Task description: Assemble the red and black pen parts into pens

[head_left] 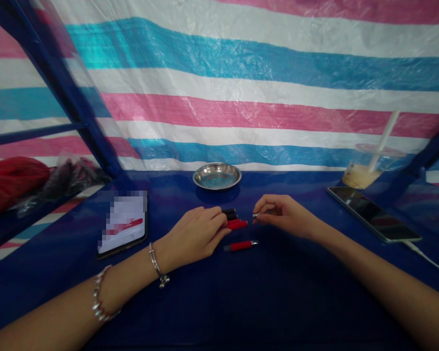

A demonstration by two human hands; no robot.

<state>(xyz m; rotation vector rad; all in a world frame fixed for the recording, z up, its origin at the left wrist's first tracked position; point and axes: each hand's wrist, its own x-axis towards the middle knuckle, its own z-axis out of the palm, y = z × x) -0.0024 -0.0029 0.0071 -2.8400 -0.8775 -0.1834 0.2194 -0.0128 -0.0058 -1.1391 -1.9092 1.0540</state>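
My left hand (195,235) lies over the left ends of a small row of pen parts, its fingers bent and pressed together around them. Black pen parts (229,214) and red pen parts (237,224) stick out past its fingertips; their other ends are hidden. My right hand (283,214), just right of the row, pinches a small silvery piece (255,215), which looks like a pen tip, between thumb and fingers. Nearer me, apart from both hands, a red pen part (241,245) with a clear end and a silver tip lies on the blue table (278,302).
A shallow metal dish (217,176) stands at the table's back edge. To the left lies a lit phone (126,224); on the right are a dark phone (376,214) with a white cable and a drink cup (362,173) with a straw. A striped sheet (263,87) hangs behind.
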